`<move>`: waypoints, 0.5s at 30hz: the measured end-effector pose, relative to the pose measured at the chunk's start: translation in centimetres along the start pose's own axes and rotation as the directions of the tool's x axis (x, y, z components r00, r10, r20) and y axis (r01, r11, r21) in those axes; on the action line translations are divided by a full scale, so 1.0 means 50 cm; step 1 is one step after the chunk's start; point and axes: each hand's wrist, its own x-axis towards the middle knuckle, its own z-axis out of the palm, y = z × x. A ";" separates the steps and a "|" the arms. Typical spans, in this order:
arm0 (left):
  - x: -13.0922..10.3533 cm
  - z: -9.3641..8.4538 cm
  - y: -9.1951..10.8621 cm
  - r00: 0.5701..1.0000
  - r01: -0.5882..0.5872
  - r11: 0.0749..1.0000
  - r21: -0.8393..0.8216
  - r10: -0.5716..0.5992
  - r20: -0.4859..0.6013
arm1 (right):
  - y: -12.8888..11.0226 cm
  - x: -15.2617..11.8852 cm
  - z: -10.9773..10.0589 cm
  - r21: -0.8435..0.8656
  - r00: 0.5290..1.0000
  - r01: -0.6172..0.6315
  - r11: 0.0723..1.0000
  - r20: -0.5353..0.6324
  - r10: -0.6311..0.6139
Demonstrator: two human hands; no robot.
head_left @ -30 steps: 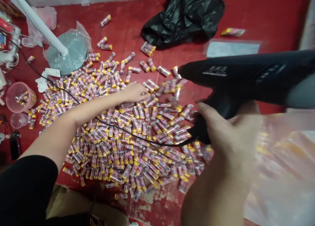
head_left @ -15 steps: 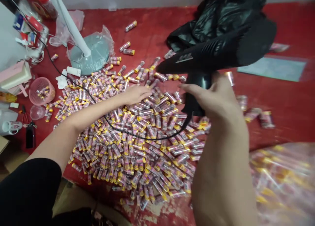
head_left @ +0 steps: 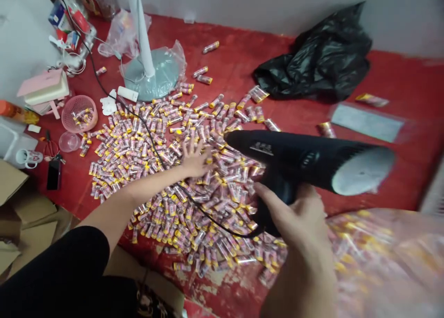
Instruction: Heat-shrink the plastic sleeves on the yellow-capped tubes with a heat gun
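Observation:
My right hand (head_left: 298, 216) is wrapped round the handle of a black hair dryer (head_left: 287, 158). Its nozzle points left over the pile, and its wide rear end faces right. A black cord (head_left: 215, 222) runs from the handle across the pile to the upper left. My left hand (head_left: 197, 161) lies palm down on the pile, fingers spread, touching the tubes beneath it. The pile is made of small clear tubes (head_left: 173, 207) with yellow ends and pink printing, spread over the red tabletop (head_left: 236, 40).
A black plastic bag (head_left: 322, 64) lies at the back. A lamp stand (head_left: 156, 75) rises behind the pile. Leftward are a pink basket (head_left: 79, 113), a mug (head_left: 29, 158) and a phone (head_left: 53, 174). A clear bag of tubes (head_left: 388, 262) fills the lower right.
The view has shifted. The hair dryer has come lower and tilted, so its rear opening now shows. My left hand's fingers have spread and turned to point away from me.

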 end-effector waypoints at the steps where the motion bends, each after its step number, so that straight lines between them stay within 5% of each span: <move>1: -0.017 0.019 0.035 0.996 -0.066 0.998 -0.005 0.066 0.063 | -0.002 -0.024 -0.013 -0.007 1.000 -0.031 1.000 -0.002 0.031; 5: -0.071 0.082 0.113 0.903 -0.381 0.921 0.080 0.352 0.246 | 0.014 -0.108 -0.054 -0.056 0.989 -0.146 0.988 -0.024 0.145; 7: -0.071 0.081 0.100 0.855 -0.496 0.857 0.141 0.452 0.255 | 0.040 -0.133 -0.062 -0.067 0.982 -0.188 0.980 -0.031 0.187; 9: -0.048 0.051 0.053 0.851 -0.519 0.832 0.196 0.483 0.205 | 0.071 -0.143 -0.061 -0.065 0.978 -0.206 0.976 -0.045 0.203; 12: 0.001 -0.026 -0.050 0.924 -0.379 0.891 0.251 0.380 0.044 | 0.109 -0.138 -0.043 -0.012 0.979 -0.189 0.982 -0.077 0.187; 15: 0.036 -0.094 -0.142 0.985 -0.061 0.975 0.214 0.093 -0.142 | 0.126 -0.116 -0.015 0.063 0.981 -0.144 0.988 -0.122 0.151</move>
